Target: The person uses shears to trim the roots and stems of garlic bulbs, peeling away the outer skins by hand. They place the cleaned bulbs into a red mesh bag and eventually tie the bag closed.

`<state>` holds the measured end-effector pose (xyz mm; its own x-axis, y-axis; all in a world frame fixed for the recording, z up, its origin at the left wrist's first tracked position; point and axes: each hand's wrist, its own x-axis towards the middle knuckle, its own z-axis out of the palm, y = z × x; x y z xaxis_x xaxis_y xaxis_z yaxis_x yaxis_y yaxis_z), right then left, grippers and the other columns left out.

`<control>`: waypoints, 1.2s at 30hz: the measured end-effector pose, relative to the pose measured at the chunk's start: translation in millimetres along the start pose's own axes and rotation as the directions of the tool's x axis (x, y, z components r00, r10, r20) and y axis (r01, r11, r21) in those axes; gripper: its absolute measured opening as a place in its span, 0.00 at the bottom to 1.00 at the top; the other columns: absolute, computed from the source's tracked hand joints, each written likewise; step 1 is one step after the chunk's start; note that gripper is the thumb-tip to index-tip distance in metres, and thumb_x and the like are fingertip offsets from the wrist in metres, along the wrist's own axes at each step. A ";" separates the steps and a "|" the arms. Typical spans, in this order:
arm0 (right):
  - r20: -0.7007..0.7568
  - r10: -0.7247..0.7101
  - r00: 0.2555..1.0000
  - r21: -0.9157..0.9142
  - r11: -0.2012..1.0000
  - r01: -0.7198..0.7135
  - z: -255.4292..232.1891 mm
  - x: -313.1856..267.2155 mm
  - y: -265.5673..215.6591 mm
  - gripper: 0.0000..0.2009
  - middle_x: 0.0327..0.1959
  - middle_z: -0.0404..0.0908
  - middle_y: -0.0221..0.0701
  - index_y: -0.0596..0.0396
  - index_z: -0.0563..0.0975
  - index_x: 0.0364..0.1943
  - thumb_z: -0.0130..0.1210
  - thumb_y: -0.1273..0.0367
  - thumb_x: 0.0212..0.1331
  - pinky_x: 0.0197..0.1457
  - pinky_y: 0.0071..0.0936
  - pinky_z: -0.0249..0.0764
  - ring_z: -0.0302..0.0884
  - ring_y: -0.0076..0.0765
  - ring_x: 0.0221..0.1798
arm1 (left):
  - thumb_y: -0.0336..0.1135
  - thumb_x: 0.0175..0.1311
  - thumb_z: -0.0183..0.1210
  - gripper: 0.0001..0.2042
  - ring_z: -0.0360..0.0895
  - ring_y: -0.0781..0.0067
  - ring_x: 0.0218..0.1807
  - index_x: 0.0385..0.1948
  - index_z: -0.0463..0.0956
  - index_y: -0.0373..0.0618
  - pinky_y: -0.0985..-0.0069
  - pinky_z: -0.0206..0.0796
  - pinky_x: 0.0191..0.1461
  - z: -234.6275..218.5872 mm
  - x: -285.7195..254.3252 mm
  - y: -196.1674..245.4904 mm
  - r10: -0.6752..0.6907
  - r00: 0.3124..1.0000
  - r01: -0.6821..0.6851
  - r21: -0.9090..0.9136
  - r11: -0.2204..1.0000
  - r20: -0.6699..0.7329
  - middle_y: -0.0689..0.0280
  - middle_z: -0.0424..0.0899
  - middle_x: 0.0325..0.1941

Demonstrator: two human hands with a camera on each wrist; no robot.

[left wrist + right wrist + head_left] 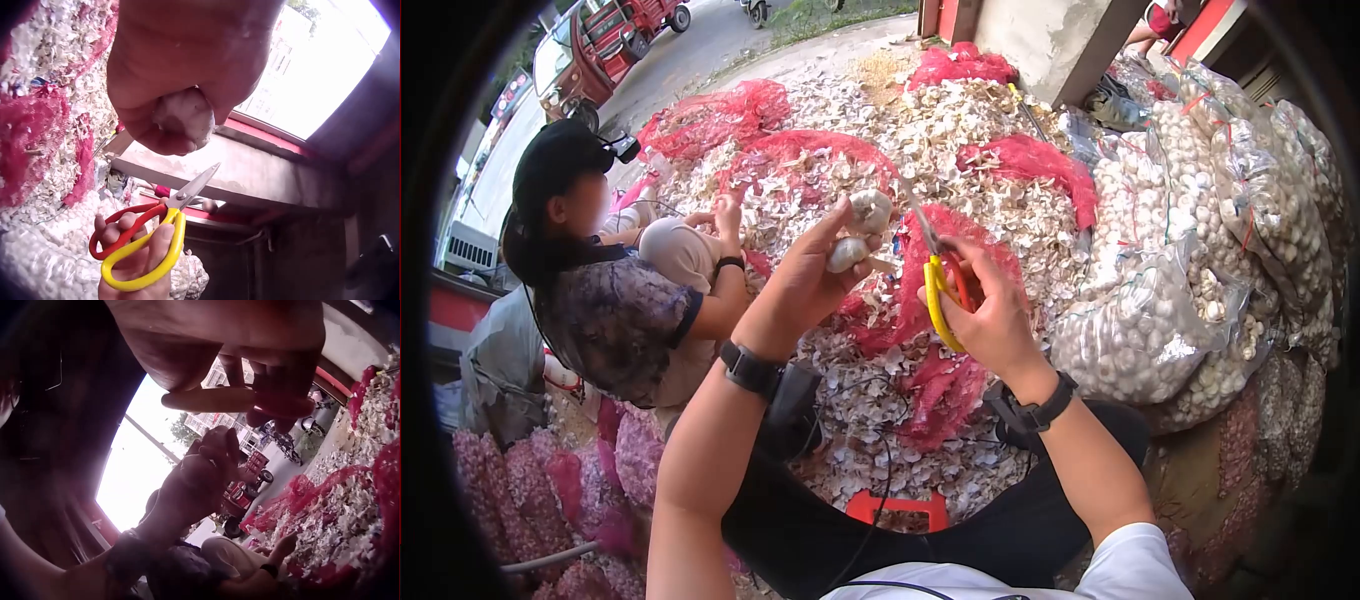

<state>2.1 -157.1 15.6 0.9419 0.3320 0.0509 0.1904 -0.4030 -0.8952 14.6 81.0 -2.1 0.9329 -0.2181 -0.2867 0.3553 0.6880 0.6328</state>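
My left hand (805,285) holds two white garlic bulbs, an upper garlic bulb (870,211) by the fingertips and a lower garlic bulb (846,255) in front of the palm. The left wrist view shows one garlic bulb (185,114) between the curled fingers and thumb. To the right, my right hand (992,315) grips scissors (938,305) with one yellow and one red handle, fingers through the loops. Their blades point up and away, just right of the bulbs and apart from them. In the right wrist view the handles (212,400) cross below my palm.
Garlic skins (840,400) cover the ground, with red mesh netting (960,240) among them. Large clear bags of garlic (1140,310) stand on the right. At the left a person (615,290) in a black cap sits close by. A red stool (895,508) shows between my legs.
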 end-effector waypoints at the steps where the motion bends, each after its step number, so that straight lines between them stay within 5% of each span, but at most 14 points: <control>1: -0.006 -0.068 0.998 -0.018 0.998 0.068 2.6 0.8 4.7 0.27 0.42 0.80 0.37 0.56 0.70 0.60 0.63 0.63 0.58 0.48 0.29 0.75 0.80 0.33 0.44 | 0.48 0.73 0.50 0.19 0.79 0.77 0.43 0.53 0.71 0.41 0.82 0.74 0.39 1.1 0.6 -1.0 -0.002 1.000 0.002 0.002 1.000 0.000 0.60 0.81 0.49; 4: -0.035 -0.183 0.982 -0.014 0.983 0.183 5.1 -0.9 6.9 0.27 0.46 0.78 0.43 0.55 0.71 0.60 0.64 0.61 0.57 0.53 0.37 0.73 0.77 0.44 0.49 | 0.45 0.72 0.52 0.16 0.81 0.72 0.37 0.49 0.70 0.41 0.81 0.75 0.33 14.6 -0.8 1.3 0.010 0.997 -0.012 -0.022 1.000 -0.079 0.55 0.82 0.42; 6: -0.072 -0.256 0.964 -0.175 0.955 0.241 2.5 -5.1 3.1 0.27 0.43 0.78 0.41 0.53 0.71 0.60 0.64 0.63 0.56 0.52 0.38 0.73 0.77 0.46 0.47 | 0.45 0.73 0.50 0.18 0.79 0.74 0.44 0.53 0.70 0.39 0.82 0.74 0.38 18.7 -2.8 3.1 -0.012 1.000 0.011 -0.028 1.000 -0.022 0.58 0.81 0.45; 21: -0.108 -0.453 0.885 -0.540 0.774 0.331 -7.2 -17.0 7.6 0.25 0.38 0.73 0.33 0.48 0.77 0.55 0.67 0.65 0.49 0.48 0.38 0.73 0.74 0.41 0.43 | 0.45 0.73 0.52 0.14 0.79 0.74 0.36 0.43 0.72 0.41 0.81 0.73 0.32 13.1 -11.5 -1.3 0.002 1.000 -0.003 -0.027 1.000 -0.026 0.60 0.81 0.37; 27: -0.151 -0.395 0.906 -0.450 0.843 0.293 -7.9 -13.5 9.4 0.23 0.36 0.77 0.32 0.48 0.79 0.54 0.66 0.66 0.51 0.45 0.35 0.74 0.77 0.39 0.41 | 0.47 0.73 0.51 0.16 0.79 0.74 0.42 0.45 0.72 0.42 0.80 0.75 0.40 8.1 -8.0 0.7 -0.020 1.000 0.020 -0.025 0.999 -0.023 0.62 0.80 0.40; 36: -0.164 -0.339 0.926 -0.318 0.907 0.275 -6.2 -12.4 10.0 0.22 0.39 0.78 0.34 0.50 0.78 0.54 0.65 0.66 0.52 0.48 0.35 0.74 0.78 0.41 0.43 | 0.45 0.72 0.53 0.16 0.78 0.72 0.42 0.46 0.72 0.39 0.78 0.75 0.38 5.8 0.0 -7.9 -0.048 0.999 0.048 -0.173 0.984 0.007 0.61 0.80 0.40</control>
<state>-6.0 -170.5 8.8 0.8536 0.3041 0.4230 0.5201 -0.5451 -0.6575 12.2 71.5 -3.0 0.9153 -0.2552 -0.3117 0.3840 0.7861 0.4843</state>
